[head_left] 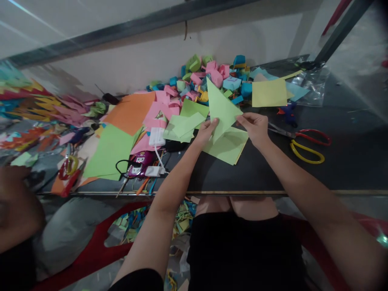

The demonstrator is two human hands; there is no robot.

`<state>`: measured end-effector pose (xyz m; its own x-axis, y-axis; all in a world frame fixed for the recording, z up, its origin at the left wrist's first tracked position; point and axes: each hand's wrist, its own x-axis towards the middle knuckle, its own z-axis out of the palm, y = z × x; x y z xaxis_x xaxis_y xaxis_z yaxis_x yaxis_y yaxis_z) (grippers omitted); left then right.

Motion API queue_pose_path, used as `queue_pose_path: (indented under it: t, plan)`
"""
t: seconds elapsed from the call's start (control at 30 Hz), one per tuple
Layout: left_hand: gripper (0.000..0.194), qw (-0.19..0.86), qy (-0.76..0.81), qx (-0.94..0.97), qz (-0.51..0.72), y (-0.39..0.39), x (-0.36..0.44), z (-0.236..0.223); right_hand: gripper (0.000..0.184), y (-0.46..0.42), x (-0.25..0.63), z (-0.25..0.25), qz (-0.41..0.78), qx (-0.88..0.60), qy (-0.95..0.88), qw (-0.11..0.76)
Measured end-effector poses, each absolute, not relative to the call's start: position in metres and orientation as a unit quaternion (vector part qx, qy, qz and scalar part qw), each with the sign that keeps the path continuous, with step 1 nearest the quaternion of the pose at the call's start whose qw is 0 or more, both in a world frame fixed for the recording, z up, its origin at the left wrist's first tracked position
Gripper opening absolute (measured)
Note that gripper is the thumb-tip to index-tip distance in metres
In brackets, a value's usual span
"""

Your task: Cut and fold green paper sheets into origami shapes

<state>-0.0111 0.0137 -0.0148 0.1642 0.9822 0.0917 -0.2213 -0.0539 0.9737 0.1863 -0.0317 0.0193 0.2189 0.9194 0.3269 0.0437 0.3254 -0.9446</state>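
Observation:
A light green sheet of paper, folded into a triangle, is held up between my two hands above the table. My left hand pinches its lower left edge, thumb in front. At the right corner, the thumb and fingers of my right hand are closed on the paper. Beneath it lies a stack of light green square sheets, with a yellow edge showing. Smaller pale green paper pieces rest left of my left hand. Scissors with one red and one yellow handle lie right of my right hand.
Folded colored paper pieces are heaped against the wall. Yellow paper lies back right, near a blue glue gun. Orange paper, large green sheets and a purple power strip are at left. Another person's arm shows far left.

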Motion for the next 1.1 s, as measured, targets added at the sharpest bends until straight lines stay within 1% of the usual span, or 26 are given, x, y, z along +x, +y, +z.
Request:
queue_pose_path:
  t: [0.13, 0.23, 0.43, 0.63, 0.83, 1.03, 1.1]
  plan:
    - [0.054, 0.57, 0.358, 0.508, 0.538, 0.008, -0.01, -0.005, 0.048, -0.035, 0.184, 0.021, 0.343, -0.482, -0.521, 0.615]
    - [0.053, 0.567, 0.357, 0.501, 0.548, 0.006, -0.009, -0.002, 0.044, -0.035, 0.185, 0.022, 0.339, -0.49, -0.52, 0.612]
    - [0.045, 0.567, 0.365, 0.503, 0.54, 0.005, -0.011, -0.002, 0.044, -0.035, 0.186, 0.021, 0.333, -0.484, -0.521, 0.619]
    - [0.053, 0.587, 0.364, 0.479, 0.542, 0.006, -0.012, 0.001, 0.039, -0.037, 0.182, 0.019, 0.355, -0.488, -0.516, 0.608]
    - [0.05, 0.559, 0.389, 0.482, 0.551, 0.009, -0.015, -0.003, 0.041, -0.034, 0.181, 0.015, 0.362, -0.496, -0.513, 0.6]
    - [0.052, 0.556, 0.398, 0.473, 0.555, 0.005, -0.014, -0.001, 0.028, -0.033, 0.181, 0.013, 0.363, -0.493, -0.505, 0.608]
    - [0.053, 0.562, 0.391, 0.465, 0.561, 0.003, -0.011, 0.001, 0.027, -0.033, 0.181, 0.013, 0.364, -0.5, -0.493, 0.613]
